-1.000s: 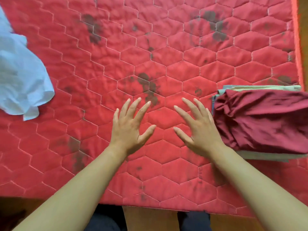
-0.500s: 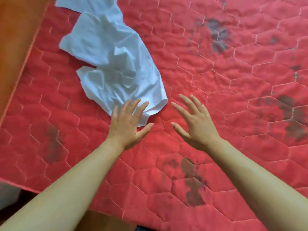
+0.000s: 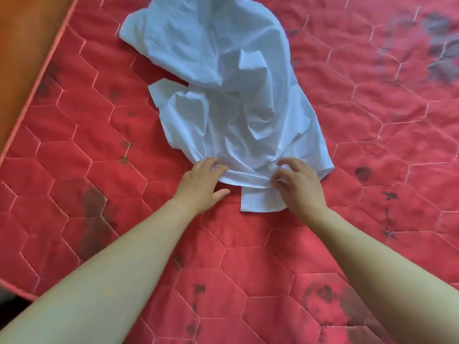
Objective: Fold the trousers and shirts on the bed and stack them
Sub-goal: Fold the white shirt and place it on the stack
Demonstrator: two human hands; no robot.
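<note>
A crumpled white shirt (image 3: pixel 231 95) lies spread on the red quilted mattress (image 3: pixel 248 256), reaching from the top of the view down to the middle. My left hand (image 3: pixel 201 183) rests at the shirt's near edge with its fingertips curled onto the cloth. My right hand (image 3: pixel 298 184) pinches a bunched fold of the same near edge between thumb and fingers, with a flat white corner lying under it. The stack of folded clothes is out of view.
The mattress's piped left edge (image 3: pixel 37 80) runs diagonally, with an orange-brown floor (image 3: pixel 22 33) beyond it. Dark stains (image 3: pixel 320 296) mark the red cover in places. The mattress's near corner shows at the lower left.
The view swung left from the folded stack to the white shirt. Both hands, open and spread above the mattress before, have reached forward and closed on the shirt's near edge.
</note>
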